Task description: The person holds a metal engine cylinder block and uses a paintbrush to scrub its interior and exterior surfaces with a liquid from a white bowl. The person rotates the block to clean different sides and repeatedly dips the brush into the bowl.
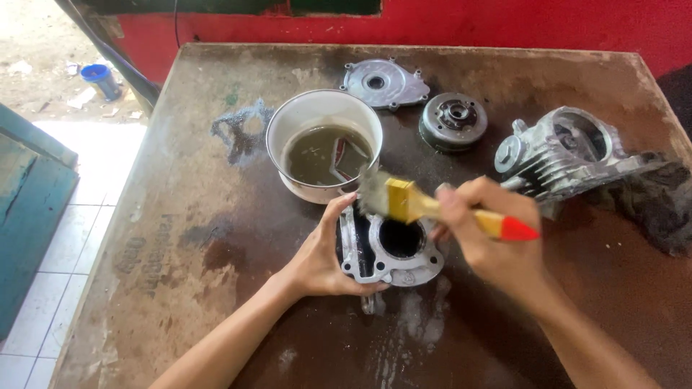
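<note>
A worn, dark brown wooden worktable (216, 238), stained with pale patches and damp smears, fills most of the view from the head camera. Behind its far edge, at 12 o'clock, runs a bright red painted wall (504, 25) with scuffed, chipped paint and a dark green panel (335, 6) set into it. At 9 o'clock, a floor of white square tiles (79, 216) catches strong daylight, beside a teal-painted wooden board (29, 209) leaning at the frame's edge. Toward 11 o'clock, sunlit bare sandy ground (36, 43) lies beyond the tiles, strewn with scraps of litter and a small blue plastic cup (101, 78).
</note>
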